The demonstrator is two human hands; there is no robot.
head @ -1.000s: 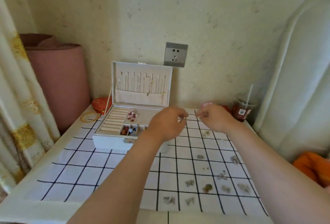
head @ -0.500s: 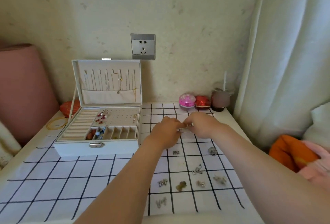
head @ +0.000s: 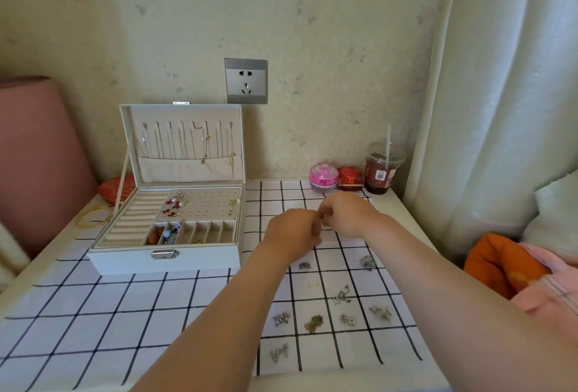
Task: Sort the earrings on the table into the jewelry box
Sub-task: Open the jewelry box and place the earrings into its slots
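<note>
The white jewelry box point(head: 162, 262) stands open at the left of the checked cloth point(head: 93, 313). Red and pearl earrings point(head: 173, 204) sit on its stud panel, and necklaces hang in the lid. Several silver and gold earrings lie loose on the cloth at the right, among them one pair point(head: 305, 265), another point(head: 367, 263) and a third point(head: 313, 323). My left hand point(head: 292, 232) and my right hand point(head: 347, 213) meet fingertip to fingertip above the cloth, right of the box. Both pinch a tiny earring that the fingers almost hide.
A pink tin point(head: 323, 176), a red box point(head: 351, 177) and a drink cup with a straw point(head: 381, 169) stand at the back wall. Gold bangles point(head: 92, 216) and a red pouch point(head: 115, 188) lie left of the box. A padded headboard point(head: 500, 110) rises at the right.
My view has swung right and down. My hands, apart a second ago, have come together with fingertips touching and have dropped nearer the cloth.
</note>
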